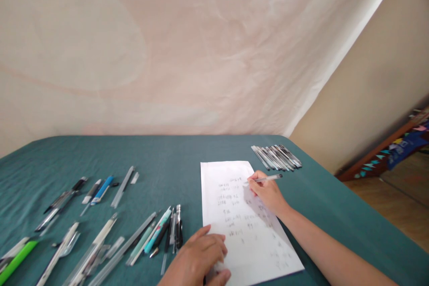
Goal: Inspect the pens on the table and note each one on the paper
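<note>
On the green surface (182, 154), a white sheet of paper (219, 170) lies flat with rows of small writing (225, 197) on it. The right hand (270, 194) is grasping a thin clear pen (273, 178) between its thumb and fingers. The pen is over the top part of the paper, and its tip points to the left. I cannot tell if the tip touches the paper.

The left hand (203, 252) rests at the near left edge of the paper, with its fingers bent. Something pale shows by its thumb, but it is too blurry to name, so I cannot tell if this hand is grasping it.

Past the paper, on the far right, a row of thin pens (276, 157) lies side by side. Lots more pens lie about on the left side. One is blue (102, 190), one is blue-green (158, 229), and a fat one is bright green (17, 262).

To me, the step in hand looks like writing, or trying out the pen on the paper. I think the next move calls for a light, steady push of the tip on a blank bit of paper. The left hand would need to press down so the paper does not slide.
</note>
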Available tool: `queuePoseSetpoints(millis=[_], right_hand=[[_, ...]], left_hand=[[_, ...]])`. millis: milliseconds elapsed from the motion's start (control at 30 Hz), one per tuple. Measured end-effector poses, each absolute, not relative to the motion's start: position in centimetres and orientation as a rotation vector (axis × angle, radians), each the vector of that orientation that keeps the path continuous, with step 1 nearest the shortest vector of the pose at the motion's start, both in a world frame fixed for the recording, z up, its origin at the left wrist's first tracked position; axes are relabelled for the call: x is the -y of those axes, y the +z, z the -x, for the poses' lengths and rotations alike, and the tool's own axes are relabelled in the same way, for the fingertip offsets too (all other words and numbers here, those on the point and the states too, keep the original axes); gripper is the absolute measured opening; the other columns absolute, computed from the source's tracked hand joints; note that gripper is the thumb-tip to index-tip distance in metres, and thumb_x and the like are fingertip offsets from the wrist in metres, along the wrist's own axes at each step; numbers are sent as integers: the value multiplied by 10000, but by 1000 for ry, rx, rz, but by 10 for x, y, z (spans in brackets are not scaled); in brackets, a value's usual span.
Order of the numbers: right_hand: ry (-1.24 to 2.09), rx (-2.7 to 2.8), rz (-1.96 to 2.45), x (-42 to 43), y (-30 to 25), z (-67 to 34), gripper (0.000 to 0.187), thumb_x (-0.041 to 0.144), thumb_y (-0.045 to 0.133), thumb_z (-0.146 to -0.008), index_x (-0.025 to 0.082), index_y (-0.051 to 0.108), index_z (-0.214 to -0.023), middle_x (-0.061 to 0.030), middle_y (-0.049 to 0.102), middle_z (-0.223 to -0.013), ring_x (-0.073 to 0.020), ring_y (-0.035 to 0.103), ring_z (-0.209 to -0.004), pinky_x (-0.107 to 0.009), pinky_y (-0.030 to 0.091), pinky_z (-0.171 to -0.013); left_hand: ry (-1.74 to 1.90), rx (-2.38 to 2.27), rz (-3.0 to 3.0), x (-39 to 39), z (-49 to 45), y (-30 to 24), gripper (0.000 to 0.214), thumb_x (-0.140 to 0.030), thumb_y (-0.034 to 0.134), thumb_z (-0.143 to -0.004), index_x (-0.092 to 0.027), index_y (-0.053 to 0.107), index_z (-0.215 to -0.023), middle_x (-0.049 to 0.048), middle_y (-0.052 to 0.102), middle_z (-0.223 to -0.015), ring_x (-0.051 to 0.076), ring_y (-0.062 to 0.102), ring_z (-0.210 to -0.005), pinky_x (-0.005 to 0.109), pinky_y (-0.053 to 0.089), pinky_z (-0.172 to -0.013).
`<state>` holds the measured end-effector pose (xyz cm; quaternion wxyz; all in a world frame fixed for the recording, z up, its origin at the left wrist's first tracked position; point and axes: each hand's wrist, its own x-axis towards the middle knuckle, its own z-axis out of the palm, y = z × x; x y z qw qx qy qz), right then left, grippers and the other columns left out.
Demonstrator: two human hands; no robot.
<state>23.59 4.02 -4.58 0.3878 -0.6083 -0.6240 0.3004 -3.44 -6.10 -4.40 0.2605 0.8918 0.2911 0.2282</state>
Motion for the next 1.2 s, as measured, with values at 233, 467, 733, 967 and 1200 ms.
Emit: queuePoseSetpoints(millis=[233,467,733,967,1200], right_hand=[[626,1707,1546,-42,-45,-235,216,361,473,-840,195,540,-719,33,526,-539,-123,471,-489,-241,325,-491],[594,1740,1495,-42,-44,-232,182,322,487,-816,185,557,-719,6,568,-626,-137,497,-574,-248,339,-537],[588,1752,1496,-42,-46,-233,168,304,482,-819,187,552,-720,9,566,-635,-136,502,-581,-248,338,-540],[564,1722,1504,-43,-47,-233,171,306,490,-814,190,555,-707,5,570,-628,-142,511,-588,-250,342,-544],[582,1744,1502,-42,-45,-233,160,290,489,-811,190,563,-709,8,573,-626,-141,513,-582,-249,345,-545]], left_hand=[[614,-797,-2411,61,33,-34,170,-238,550,-804,-212,557,-971,49,671,-1004,204,588,-1089,413,325,-1076],[610,-794,-2400,61,33,-33,180,-247,557,-809,-218,562,-986,46,670,-1021,201,586,-1093,402,322,-1082],[521,-810,-2417,60,33,-25,137,-242,543,-820,-213,556,-953,46,668,-1019,197,583,-1098,405,334,-1076],[632,-797,-2391,62,33,-36,161,-234,559,-802,-220,550,-963,37,667,-1005,202,588,-1088,403,322,-1081],[637,-796,-2400,61,34,-32,143,-238,563,-807,-221,562,-949,33,671,-993,201,600,-1073,389,339,-1073]])
